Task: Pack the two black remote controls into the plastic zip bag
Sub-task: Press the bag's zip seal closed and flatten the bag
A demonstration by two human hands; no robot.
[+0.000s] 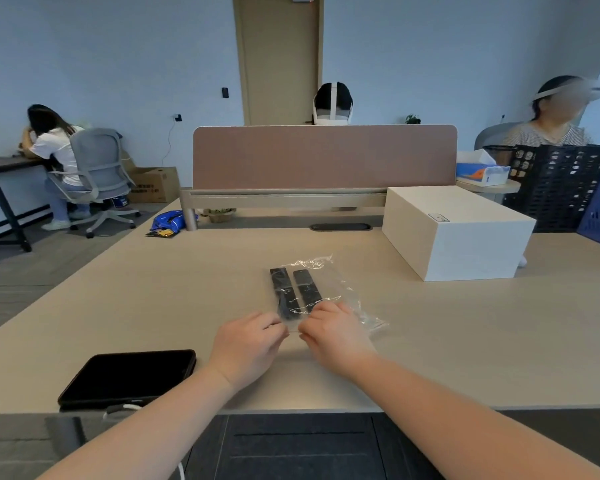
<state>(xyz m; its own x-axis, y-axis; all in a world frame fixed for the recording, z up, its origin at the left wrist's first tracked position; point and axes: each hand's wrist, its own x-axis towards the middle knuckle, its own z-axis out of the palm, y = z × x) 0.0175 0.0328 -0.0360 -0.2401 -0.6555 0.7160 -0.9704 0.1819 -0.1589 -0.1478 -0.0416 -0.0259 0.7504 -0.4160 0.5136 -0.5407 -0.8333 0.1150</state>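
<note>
Two black remote controls lie side by side inside a clear plastic zip bag [340, 289] on the beige desk, the left remote [282, 289] and the right remote [307, 287] both pointing away from me. My left hand [248, 344] pinches the bag's near edge from the left. My right hand [333, 332] pinches the same edge from the right, fingertips almost touching the left hand's. The near ends of the remotes are partly hidden by my fingers.
A black tablet [129, 375] lies at the desk's front left edge. A white box [458, 233] stands at the back right, a brown divider panel [323, 157] behind. Dark crates [561, 188] stand far right. Three people sit in the room beyond.
</note>
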